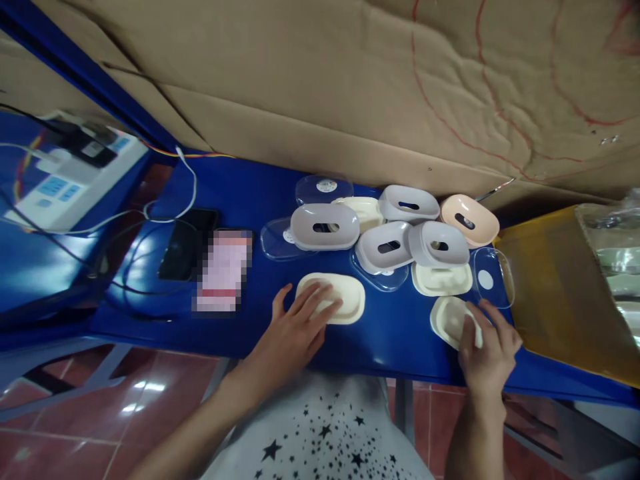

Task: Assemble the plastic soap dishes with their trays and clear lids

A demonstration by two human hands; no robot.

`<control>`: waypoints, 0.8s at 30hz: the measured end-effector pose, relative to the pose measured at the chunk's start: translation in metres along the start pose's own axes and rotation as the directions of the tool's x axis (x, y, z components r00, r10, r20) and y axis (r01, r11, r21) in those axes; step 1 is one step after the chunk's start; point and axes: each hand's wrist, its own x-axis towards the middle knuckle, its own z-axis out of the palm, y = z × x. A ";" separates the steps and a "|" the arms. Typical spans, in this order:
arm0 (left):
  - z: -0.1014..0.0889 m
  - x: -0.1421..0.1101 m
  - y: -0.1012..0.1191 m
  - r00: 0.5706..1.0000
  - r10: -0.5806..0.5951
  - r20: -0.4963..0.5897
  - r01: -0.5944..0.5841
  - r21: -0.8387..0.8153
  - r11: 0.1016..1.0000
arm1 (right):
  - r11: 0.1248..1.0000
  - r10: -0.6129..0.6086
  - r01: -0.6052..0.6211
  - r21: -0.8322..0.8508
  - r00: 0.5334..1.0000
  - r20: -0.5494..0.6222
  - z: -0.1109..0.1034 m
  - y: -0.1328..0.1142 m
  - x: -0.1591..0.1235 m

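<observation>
My left hand [297, 320] rests on a cream oval plastic dish [354, 301], its fingers spread over the top. At the right, my right hand [490, 340] has its thumb and fingers on the edge of a second cream oval dish [445, 320], which looks slightly tilted. Beyond the hands lie several grey oval holders with slotted bottoms, among them a grey holder [305, 223] and a stacked grey holder [425, 248]. A peach holder [485, 223] leans at the back. Clear plastic lids with round stickers lie around them, including a clear lid [503, 280].
A cardboard box [545, 287] with plastic pieces inside stands at the right. Left of my hands lie a phone with a blurred screen [225, 270] and a dark phone [180, 250]. A power strip [65, 193] and cables lie farther left. Brown cardboard [300, 87] walls the blue table's back.
</observation>
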 end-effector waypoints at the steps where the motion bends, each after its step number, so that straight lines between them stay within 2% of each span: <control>1: 0.000 0.000 0.001 0.999 0.033 0.011 -0.033 -0.016 0.999 | 1.000 0.021 -0.021 -0.006 0.998 -0.054 0.001 -0.001 0.005; 3: -0.001 0.004 0.004 0.997 0.081 0.003 -0.081 -0.033 0.996 | 0.999 0.020 -0.016 0.052 0.997 -0.071 0.003 -0.013 0.021; 5: -0.005 0.011 0.003 0.994 0.098 -0.040 -0.099 -0.030 0.995 | 0.985 -0.075 0.068 0.161 0.997 0.037 0.008 -0.038 0.042; 8: -0.016 0.024 -0.008 0.991 0.035 -0.127 -0.033 0.014 0.999 | 0.942 -0.269 0.196 0.273 0.927 0.261 0.022 -0.084 0.071; 10: -0.023 0.030 -0.017 0.987 -0.025 -0.161 0.036 0.067 0.997 | 0.931 -0.318 0.226 0.286 0.889 0.331 0.032 -0.109 0.083; 12: -0.026 0.031 -0.025 0.987 -0.032 -0.157 0.049 0.103 0.994 | 0.930 -0.325 0.237 0.281 0.886 0.331 0.036 -0.123 0.087; 14: -0.024 0.025 -0.027 0.993 0.017 -0.116 -0.006 0.090 0.996 | 0.928 -0.323 0.240 0.286 0.900 0.294 0.036 -0.126 0.085; 17: -0.012 0.010 -0.021 0.995 0.097 -0.007 -0.097 0.011 0.995 | 0.918 -0.310 0.229 0.324 0.924 0.225 0.029 -0.121 0.075; 19: -0.001 0.000 -0.015 0.993 0.112 0.034 -0.111 -0.034 0.993 | 0.906 -0.309 0.223 0.359 0.929 0.203 0.023 -0.121 0.067; 22: 0.010 -0.013 -0.009 0.995 0.097 -0.019 -0.099 -0.114 0.989 | 0.886 -0.340 0.240 0.396 0.918 0.206 0.015 -0.131 0.057; 24: 0.013 -0.018 -0.009 0.996 0.043 -0.076 -0.057 -0.194 0.979 | 0.876 -0.368 0.255 0.409 0.902 0.225 0.011 -0.144 0.051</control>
